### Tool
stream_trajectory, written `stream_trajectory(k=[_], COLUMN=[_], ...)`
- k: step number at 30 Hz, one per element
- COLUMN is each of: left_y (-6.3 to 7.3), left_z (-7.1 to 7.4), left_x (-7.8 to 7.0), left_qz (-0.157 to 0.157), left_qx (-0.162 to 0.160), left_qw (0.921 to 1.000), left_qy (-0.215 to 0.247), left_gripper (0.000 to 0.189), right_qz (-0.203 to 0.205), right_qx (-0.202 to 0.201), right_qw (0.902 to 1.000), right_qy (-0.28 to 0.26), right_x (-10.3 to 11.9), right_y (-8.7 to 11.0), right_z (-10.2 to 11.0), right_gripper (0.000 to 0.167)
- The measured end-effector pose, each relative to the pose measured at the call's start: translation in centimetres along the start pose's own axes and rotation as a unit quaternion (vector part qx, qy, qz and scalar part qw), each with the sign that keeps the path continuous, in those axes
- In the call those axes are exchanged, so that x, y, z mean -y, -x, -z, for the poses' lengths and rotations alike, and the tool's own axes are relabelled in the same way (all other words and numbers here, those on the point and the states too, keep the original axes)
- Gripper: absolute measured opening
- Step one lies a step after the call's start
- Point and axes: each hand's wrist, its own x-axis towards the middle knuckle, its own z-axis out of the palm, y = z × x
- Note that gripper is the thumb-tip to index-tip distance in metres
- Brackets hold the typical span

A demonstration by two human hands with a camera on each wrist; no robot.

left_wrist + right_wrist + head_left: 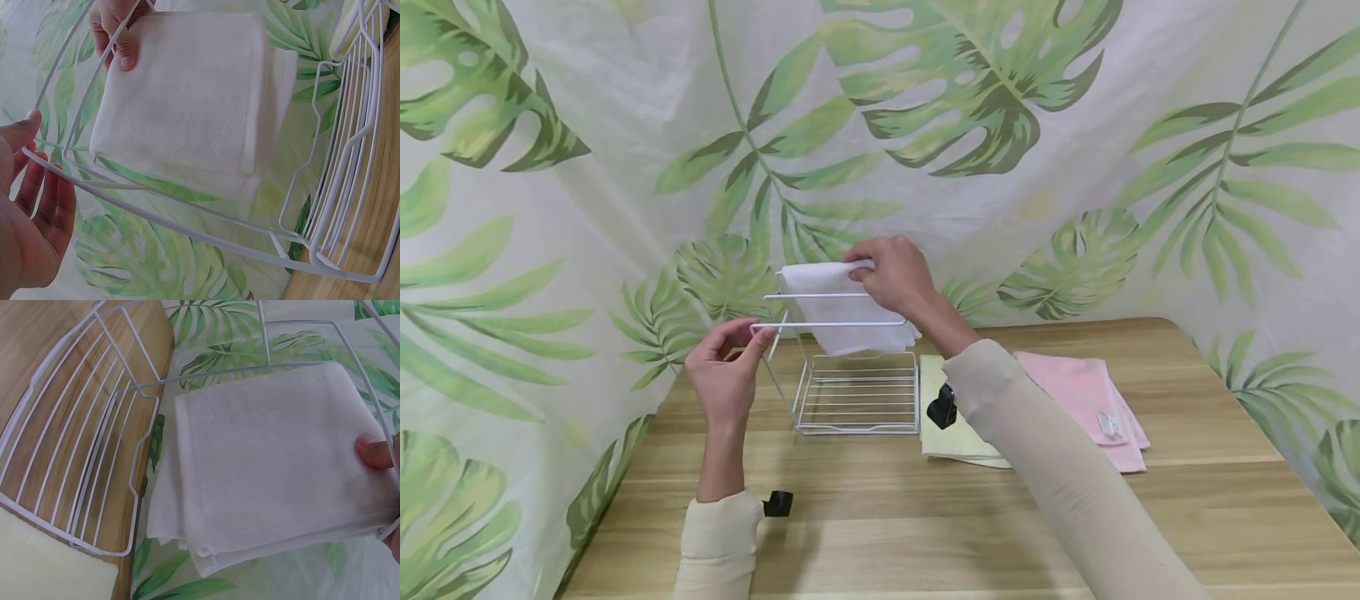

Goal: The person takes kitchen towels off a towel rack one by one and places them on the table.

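A white wire rack (827, 324) stands on the table, with a slatted lower shelf and raised bars above. My left hand (727, 367) pinches its upper front left corner, thumb on the bar. Over the rearmost top bar hangs a folded white cloth (857, 337). My right hand (895, 273) pinches that cloth along its upper edge, near the right end of the bar. In the right wrist view the layered cloth (269, 462) hangs behind the rack, with my thumb on its face. The right hand's other fingers are mostly hidden there.
Right of the rack lies a folded pale yellow cloth (951, 437), partly under the right forearm. Beyond it is a folded pink cloth (1067, 387) with a white tag. The wooden table (880, 533) meets a leaf-patterned curtain (970, 208) at the back.
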Motion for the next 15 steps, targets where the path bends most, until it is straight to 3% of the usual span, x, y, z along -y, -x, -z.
stream_trajectory(k=[15], left_y=[-0.22], left_z=[-0.14], left_x=[-0.08], left_qz=[0.001], left_qx=[0.002], left_qw=[1.0000], left_qy=[-0.001], left_gripper=[0.025], right_qz=[0.030], right_qx=[-0.032], right_qw=[0.9990], right_qy=[0.007], right_x=[-0.36], right_y=[-0.16], right_z=[-0.26], right_gripper=[0.016])
